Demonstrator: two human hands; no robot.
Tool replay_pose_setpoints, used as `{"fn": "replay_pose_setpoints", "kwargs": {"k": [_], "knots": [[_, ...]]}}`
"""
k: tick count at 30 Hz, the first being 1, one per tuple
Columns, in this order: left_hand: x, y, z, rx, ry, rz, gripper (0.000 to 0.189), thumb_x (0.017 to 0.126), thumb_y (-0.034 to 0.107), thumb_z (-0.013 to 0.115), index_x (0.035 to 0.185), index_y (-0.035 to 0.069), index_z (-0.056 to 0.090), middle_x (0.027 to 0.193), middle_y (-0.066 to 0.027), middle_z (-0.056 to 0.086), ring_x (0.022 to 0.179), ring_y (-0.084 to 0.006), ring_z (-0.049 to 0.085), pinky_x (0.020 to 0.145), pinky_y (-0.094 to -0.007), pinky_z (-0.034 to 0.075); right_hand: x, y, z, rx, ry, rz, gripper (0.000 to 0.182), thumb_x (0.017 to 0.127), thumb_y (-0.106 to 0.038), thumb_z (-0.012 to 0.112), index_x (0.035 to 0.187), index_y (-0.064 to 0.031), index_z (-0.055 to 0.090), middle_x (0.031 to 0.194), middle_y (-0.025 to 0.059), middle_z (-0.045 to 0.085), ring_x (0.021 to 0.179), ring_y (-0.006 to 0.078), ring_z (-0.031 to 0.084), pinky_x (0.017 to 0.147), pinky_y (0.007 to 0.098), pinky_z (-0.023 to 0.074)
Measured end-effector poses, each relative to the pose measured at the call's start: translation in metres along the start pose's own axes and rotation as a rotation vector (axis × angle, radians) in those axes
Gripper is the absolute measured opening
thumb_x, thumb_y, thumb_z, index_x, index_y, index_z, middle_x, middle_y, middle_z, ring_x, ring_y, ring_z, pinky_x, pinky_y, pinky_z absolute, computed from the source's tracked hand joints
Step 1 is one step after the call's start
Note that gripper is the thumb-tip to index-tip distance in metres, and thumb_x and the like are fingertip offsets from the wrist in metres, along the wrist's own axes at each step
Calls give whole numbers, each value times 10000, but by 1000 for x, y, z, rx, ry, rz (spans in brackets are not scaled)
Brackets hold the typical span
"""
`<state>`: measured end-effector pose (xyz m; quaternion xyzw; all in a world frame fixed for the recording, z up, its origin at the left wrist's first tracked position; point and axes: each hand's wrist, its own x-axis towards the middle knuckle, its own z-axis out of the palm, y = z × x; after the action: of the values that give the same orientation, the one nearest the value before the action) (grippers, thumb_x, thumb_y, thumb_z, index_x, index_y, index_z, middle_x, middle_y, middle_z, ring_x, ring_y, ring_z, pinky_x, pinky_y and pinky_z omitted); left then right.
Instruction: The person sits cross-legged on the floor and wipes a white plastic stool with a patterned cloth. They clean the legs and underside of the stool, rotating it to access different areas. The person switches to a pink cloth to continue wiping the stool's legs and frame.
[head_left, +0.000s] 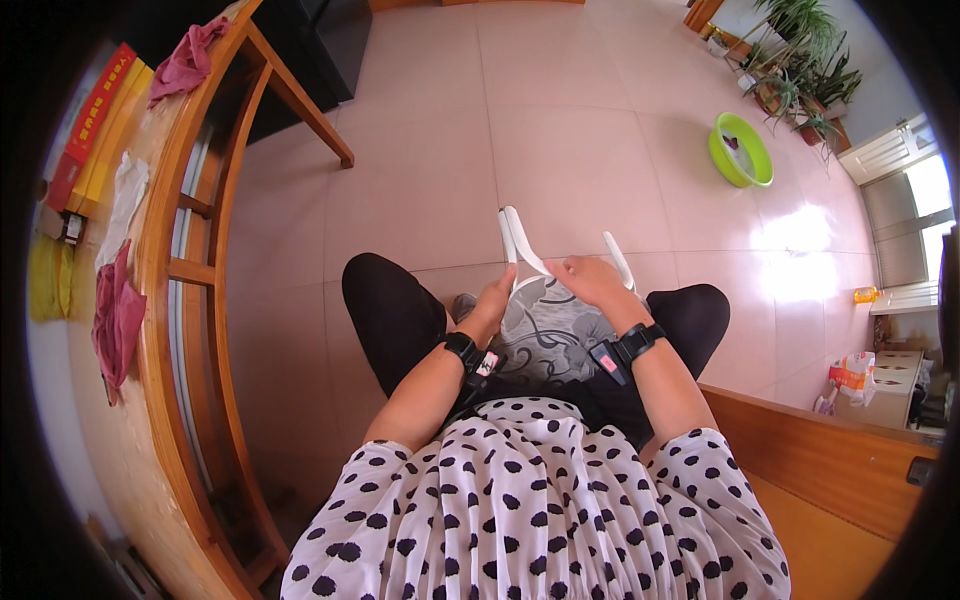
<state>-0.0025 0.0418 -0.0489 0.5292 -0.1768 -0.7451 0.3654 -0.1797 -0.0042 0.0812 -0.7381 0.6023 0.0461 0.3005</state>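
Note:
Between my knees rests what looks like a small folding stool, its grey cushioned seat (544, 334) printed with flowers and dark scrolls. White tubular legs (520, 238) point away from me at the left, and another white leg (618, 255) rises at the right. My left hand (491, 300) grips the frame along the seat's left side. At the far edge of the seat, my right hand (589, 277) closes around the white tubing. The stool's underside is hidden.
A wooden table (161, 315) with pink cloths (120, 322) runs along my left. On the tiled floor stand a green basin (761, 171) and potted plants (799, 86). Behind me at right is a wooden panel (810, 427); a plastic bag (853, 379) lies beyond it.

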Motion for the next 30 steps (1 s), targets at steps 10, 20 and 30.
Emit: {"fn": "replay_pose_setpoints", "kwargs": {"k": [10,20,30], "knots": [[3,5,-11,81,341,-62,586,926,480,413,1162,-44,525,1062,-174,578,939,-254,576,780,-373,470,-11,-6,21,-108,99,-130,709,773,-674,495,873,20,598,770,205,637,750,363,623,676,443,489],[29,38,-17,972,-108,842,377,909,264,463,1184,13,523,1268,-192,481,1161,-356,452,996,-399,346,-4,-9,33,-134,135,-226,757,656,-713,591,832,24,603,741,189,637,746,330,637,681,417,502],[82,50,-41,981,116,786,347,903,237,482,1131,-14,552,1164,-197,533,1122,-348,467,964,-381,378,-25,-15,35,-215,7,-235,764,607,-712,634,874,3,607,776,160,651,757,323,642,692,399,509]]}}
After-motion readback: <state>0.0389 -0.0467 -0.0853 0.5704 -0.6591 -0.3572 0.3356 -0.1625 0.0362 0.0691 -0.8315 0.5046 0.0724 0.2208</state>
